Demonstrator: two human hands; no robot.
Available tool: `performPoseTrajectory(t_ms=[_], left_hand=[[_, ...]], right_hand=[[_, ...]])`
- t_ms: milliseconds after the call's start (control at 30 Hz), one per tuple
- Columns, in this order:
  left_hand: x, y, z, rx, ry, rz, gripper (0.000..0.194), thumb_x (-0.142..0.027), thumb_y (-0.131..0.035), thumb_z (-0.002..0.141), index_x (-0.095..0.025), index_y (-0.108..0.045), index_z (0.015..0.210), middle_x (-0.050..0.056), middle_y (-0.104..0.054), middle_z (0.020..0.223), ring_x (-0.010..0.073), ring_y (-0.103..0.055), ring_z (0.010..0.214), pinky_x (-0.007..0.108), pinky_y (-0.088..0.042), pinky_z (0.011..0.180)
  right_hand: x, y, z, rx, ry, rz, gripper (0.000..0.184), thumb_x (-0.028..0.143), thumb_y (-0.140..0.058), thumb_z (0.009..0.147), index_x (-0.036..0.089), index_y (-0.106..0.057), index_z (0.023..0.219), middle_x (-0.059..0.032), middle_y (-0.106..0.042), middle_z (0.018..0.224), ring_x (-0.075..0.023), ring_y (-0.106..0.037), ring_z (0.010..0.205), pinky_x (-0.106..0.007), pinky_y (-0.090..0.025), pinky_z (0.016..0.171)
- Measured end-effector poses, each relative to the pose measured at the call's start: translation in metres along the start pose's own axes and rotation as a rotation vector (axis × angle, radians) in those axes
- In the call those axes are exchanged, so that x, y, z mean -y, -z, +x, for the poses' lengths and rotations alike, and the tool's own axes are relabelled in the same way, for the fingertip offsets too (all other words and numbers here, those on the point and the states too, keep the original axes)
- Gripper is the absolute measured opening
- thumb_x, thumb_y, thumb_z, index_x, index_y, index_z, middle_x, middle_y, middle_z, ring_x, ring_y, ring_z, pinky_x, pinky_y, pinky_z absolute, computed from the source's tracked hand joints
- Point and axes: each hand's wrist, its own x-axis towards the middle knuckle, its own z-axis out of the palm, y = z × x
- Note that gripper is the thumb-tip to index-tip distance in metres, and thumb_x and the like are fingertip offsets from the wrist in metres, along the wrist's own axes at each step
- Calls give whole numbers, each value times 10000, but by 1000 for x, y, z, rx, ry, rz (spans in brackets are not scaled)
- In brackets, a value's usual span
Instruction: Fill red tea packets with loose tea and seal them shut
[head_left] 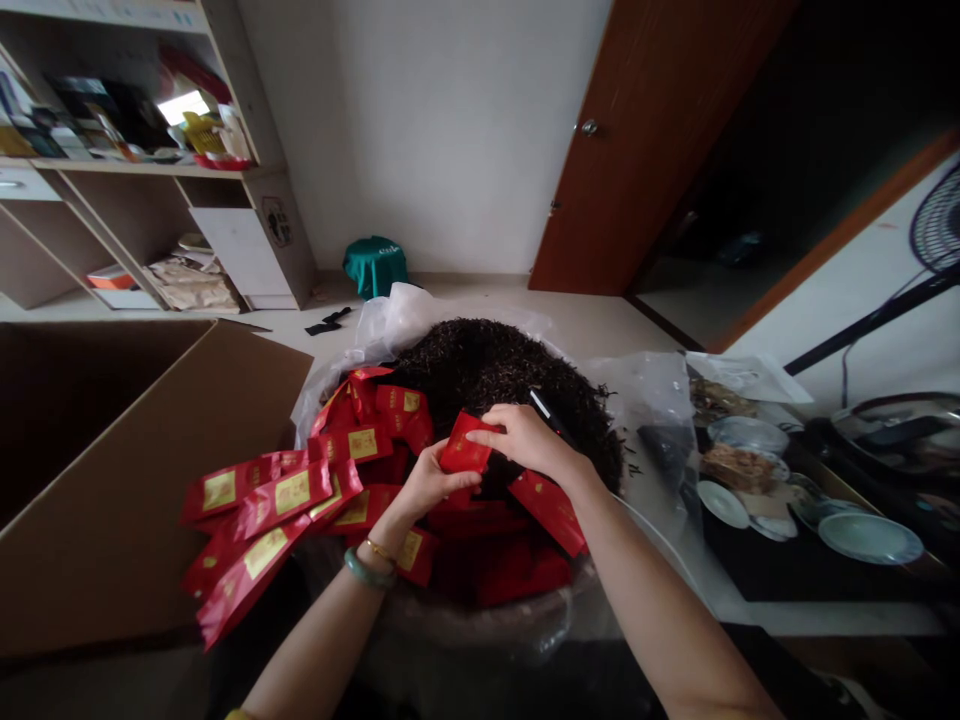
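A red foil packet (463, 448) is held between my two hands above a plastic-lined round container (390, 325). My left hand (429, 482) grips its left and lower edge, thumb on the front. My right hand (517, 438) pinches its upper right part. Behind the hands rises a heap of dark dried leaves (487, 365), looking like loose tea. Several red packets with gold labels (292, 490) are piled to the left and spill over the rim. Another red packet (551, 510) lies under my right forearm. A slim white-and-dark tool (546, 405) sticks out behind my right wrist.
A large open cardboard box (150, 500) stands at the left. On the right, a dark table (757, 560) carries dishes (870, 532) and bags. Shelves (150, 170), a green-covered stool or bin (375, 265), a brown door (637, 120) and a fan (941, 225) are farther off.
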Motion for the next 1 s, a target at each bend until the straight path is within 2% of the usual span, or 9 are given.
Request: performPoseTrajectory(t_ms=[100, 200, 367, 433, 500, 633, 733, 867, 1000], left_hand=[[4, 0, 2, 11, -74, 93, 595, -396, -870, 451, -115, -621, 912, 32, -706, 760, 168, -645, 664, 272, -530, 639], [9, 1, 4, -58, -154, 261, 558, -412, -832, 519, -123, -617, 945, 41, -701, 798, 188, -647, 717, 303, -539, 677], [18, 1, 4, -372, -474, 668, 752, -336, -778, 613, -182, -447, 1271, 92, -644, 1099, 235, -624, 970, 378, -524, 836], [21, 1, 4, -470, -617, 810, 715, -310, -756, 634, -172, -444, 1263, 116, -619, 1125, 256, -600, 1009, 413, -510, 863], [23, 1, 4, -553, -701, 933, 611, -282, -732, 655, -165, -487, 1202, 122, -618, 1092, 268, -591, 991, 436, -502, 864], [24, 1, 5, -593, -715, 1035, 513, -257, -700, 681, -176, -514, 1153, 101, -618, 1032, 256, -581, 930, 424, -504, 833], [25, 1, 6, -595, -718, 1045, 472, -214, -675, 678, -172, -521, 1122, 94, -618, 1008, 248, -576, 910, 413, -504, 825], [28, 1, 5, -553, -706, 1034, 457, -151, -629, 668, -179, -518, 1111, 84, -617, 1002, 237, -583, 912, 386, -511, 819], [28, -2, 4, -493, -650, 999, 416, -109, -591, 679, -186, -522, 1082, 78, -616, 993, 223, -590, 922, 363, -514, 821]], right_hand=[[1, -1, 0, 61, 46, 27, 321, 316, -532, 901, 156, -590, 629, 24, -492, 647, -91, -486, 592, -208, -350, 576], [2, -1, -1, 64, 94, 35, 282, 279, -519, 911, 160, -655, 695, -2, -532, 756, -97, -535, 674, -219, -403, 664], [6, -13, -5, -175, 85, -216, 252, 270, -562, 883, 167, -699, 698, -40, -510, 837, -128, -509, 727, -265, -435, 715], [10, -24, -7, -265, 110, -311, 268, 267, -552, 887, 162, -692, 684, -51, -502, 806, -154, -494, 755, -275, -439, 712], [15, -35, -9, -337, 135, -369, 277, 262, -534, 896, 162, -683, 685, -64, -504, 791, -173, -479, 774, -277, -436, 684], [24, -43, -13, -467, 185, -470, 228, 190, -489, 907, 176, -689, 797, -87, -553, 822, -203, -455, 803, -301, -418, 691], [31, -42, -15, -403, 182, -517, 186, 180, -509, 897, 167, -681, 828, -83, -606, 775, -214, -478, 808, -325, -408, 730], [33, -45, -12, -233, -1, -491, 153, 269, -601, 852, 139, -679, 874, -108, -685, 791, -259, -543, 910, -382, -399, 805], [26, -55, -8, -126, -49, -375, 167, 207, -516, 898, 168, -674, 933, -103, -723, 877, -241, -582, 1006, -470, -273, 1012]])
